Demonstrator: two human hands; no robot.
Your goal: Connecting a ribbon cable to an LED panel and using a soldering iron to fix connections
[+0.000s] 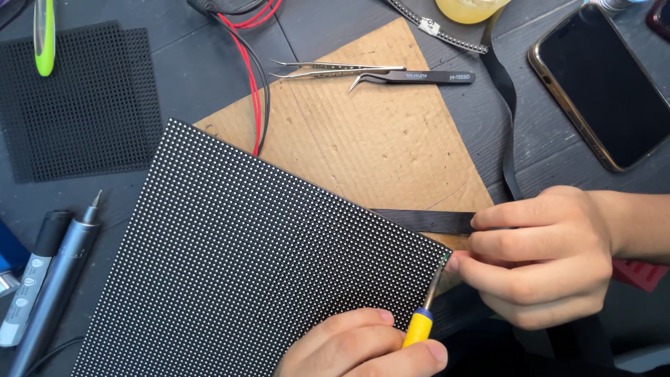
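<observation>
Two hands (447, 300) (one screwdriver (424, 314)) at one LED panel (251, 265).

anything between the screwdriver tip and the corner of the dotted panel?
Nothing visible. The screwdriver, held in the left hand, has its tip right at the corner of the panel. The right hand pinches that corner from the side, not across the tip.

The screwdriver (423, 314) tip was too small to make out at the panel (237, 272) corner, its yellow handle partly wrapped by the left hand (363, 345), itself cut off below. The panel's lower corner ran off the bottom edge, and the phone (604, 84) off the right.
</observation>
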